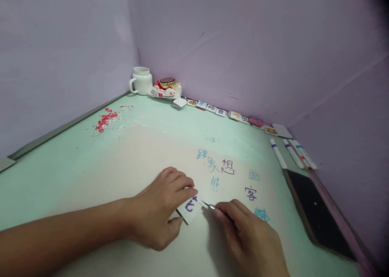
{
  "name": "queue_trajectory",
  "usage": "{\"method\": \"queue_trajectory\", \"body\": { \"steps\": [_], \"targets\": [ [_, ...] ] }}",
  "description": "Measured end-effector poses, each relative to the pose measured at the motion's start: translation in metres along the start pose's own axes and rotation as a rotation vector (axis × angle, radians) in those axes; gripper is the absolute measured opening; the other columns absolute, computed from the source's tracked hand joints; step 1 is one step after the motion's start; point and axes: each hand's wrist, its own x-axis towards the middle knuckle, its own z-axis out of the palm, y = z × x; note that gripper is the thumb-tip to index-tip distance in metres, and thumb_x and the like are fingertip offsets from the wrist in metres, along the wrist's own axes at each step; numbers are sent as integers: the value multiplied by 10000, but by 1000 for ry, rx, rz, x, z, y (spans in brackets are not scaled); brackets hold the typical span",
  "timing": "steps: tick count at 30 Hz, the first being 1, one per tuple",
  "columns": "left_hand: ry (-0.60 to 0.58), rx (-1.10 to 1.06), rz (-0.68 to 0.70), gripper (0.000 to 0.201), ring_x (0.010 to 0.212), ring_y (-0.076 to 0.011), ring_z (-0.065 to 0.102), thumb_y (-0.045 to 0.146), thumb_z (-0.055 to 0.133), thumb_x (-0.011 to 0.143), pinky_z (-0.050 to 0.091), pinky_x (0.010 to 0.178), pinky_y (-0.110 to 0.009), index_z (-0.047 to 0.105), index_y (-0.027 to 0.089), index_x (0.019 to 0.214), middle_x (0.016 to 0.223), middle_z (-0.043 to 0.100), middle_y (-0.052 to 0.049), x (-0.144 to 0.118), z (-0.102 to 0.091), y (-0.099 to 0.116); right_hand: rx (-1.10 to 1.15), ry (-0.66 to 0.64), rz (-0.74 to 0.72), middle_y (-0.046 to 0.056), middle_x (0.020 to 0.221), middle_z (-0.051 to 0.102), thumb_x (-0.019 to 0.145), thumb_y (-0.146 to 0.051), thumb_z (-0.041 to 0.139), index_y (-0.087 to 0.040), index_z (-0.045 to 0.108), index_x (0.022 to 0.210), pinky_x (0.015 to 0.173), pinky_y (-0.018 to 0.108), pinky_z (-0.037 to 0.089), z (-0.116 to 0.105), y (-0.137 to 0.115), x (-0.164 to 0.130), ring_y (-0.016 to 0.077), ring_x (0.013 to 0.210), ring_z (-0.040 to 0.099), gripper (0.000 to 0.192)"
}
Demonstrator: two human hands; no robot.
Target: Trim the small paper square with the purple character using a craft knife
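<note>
My left hand (162, 210) grips a small white block (187, 213) near the front of the table. Its thumb lies on the near side and its fingers on the far side. Purple strokes are written on the block's top; part of them is covered by my fingers. In my right hand (246, 236), held like a pen, is a thin craft knife (209, 206) with a pointed blade and a silvery collar. The blade's tip points left toward the block, just to its right. Whether it touches the block I cannot tell.
Chinese characters (227, 166) are written on the pale tabletop beyond my hands. A black phone (317, 214) and several markers (293, 153) lie right. Along the back wall stand a white mug (142, 81), a wrapper (165, 92) and lettered tiles (211, 108). Red shavings (105, 120) lie left.
</note>
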Motion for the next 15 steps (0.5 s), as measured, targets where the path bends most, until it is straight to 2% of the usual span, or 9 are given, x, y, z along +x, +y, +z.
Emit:
{"method": "queue_trajectory", "body": {
  "steps": [5, 9, 15],
  "targets": [
    [-20, -33, -15, 491, 1007, -290, 511, 172, 582, 700, 349, 984, -517, 511, 171, 1186, 1117, 558, -126, -2, 1, -2, -130, -13, -111, -30, 712, 663, 979, -359, 337, -293, 637, 835, 429, 258, 331, 0, 2, 1, 141, 542, 634, 339],
    [-25, -3, -12, 491, 1017, -292, 515, 183, 613, 730, 360, 974, -515, 497, 175, 1207, 1129, 560, -127, -2, 1, -3, -143, -24, -72, -9, 705, 665, 992, -371, 310, -279, 655, 815, 457, 253, 342, -3, -3, 1, 136, 562, 635, 398],
    [-14, -4, -13, 479, 1010, -293, 511, 178, 621, 727, 372, 963, -513, 510, 176, 1192, 1113, 557, -127, -2, 3, -4, -74, -35, -2, -9, 663, 651, 971, -391, 357, -277, 672, 773, 487, 260, 352, -4, -9, 1, 147, 554, 619, 390]
  ]
}}
